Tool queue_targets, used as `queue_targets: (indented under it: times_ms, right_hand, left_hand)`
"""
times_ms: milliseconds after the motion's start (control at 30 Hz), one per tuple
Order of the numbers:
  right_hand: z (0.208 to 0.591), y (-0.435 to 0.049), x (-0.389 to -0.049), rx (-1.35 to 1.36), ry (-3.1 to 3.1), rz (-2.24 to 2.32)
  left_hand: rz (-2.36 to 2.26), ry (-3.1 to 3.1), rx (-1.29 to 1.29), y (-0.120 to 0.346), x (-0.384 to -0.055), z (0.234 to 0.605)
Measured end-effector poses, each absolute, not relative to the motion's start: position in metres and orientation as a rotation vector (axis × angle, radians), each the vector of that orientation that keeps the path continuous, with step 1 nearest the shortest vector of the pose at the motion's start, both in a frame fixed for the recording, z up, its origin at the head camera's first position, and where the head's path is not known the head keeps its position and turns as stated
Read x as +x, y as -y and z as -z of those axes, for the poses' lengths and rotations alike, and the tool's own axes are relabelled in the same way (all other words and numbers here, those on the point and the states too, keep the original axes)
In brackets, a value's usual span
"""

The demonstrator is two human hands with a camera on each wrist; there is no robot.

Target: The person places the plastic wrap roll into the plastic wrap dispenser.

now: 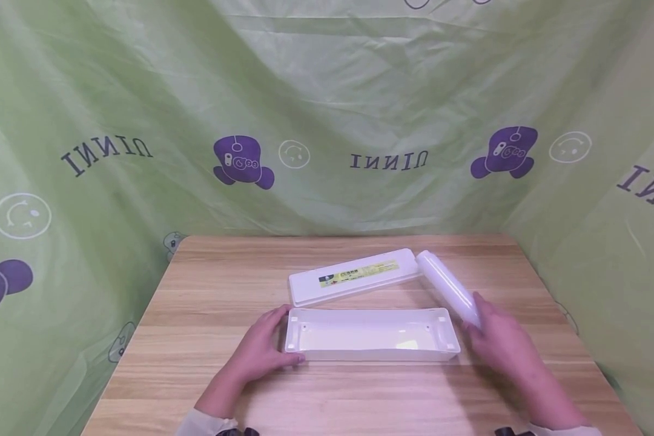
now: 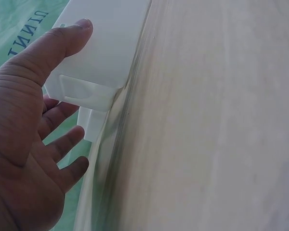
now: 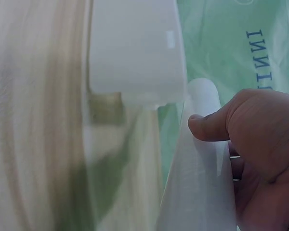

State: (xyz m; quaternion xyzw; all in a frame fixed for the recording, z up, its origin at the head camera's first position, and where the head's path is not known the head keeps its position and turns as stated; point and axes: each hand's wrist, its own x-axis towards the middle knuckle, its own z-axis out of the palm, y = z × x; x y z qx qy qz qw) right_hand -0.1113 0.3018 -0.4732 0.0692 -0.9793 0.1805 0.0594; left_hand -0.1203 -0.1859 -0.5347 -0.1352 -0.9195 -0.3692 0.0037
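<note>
A long white plastic box [image 1: 370,356] stands with its top open on the table, and its inside shows bare. My left hand [image 1: 260,346] grips the box's left end. In the left wrist view its thumb lies on the front wall, and the other fingers spread behind the end. My right hand [image 1: 498,336] holds a roll of cling film [image 1: 448,284] by its near end, the thumb along one side. The roll slants away to the back left, beside the box's right end. Behind the box lies a white lid [image 1: 354,277] with a yellow label.
The wooden table [image 1: 207,284] ends at a green curtain [image 1: 327,91] with purple figures and lettering, which hangs behind and on both sides. The roll's far end is right beside the lid's right end.
</note>
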Motion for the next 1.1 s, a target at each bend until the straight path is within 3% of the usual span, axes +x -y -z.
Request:
queue_targets:
  times_ms: [1100]
  right_hand:
    - [0.433,-0.247,-0.113,0.513,2.819,-0.491]
  left_hand:
    - [1.198,2.917,-0.366,0.182,-0.127,0.534]
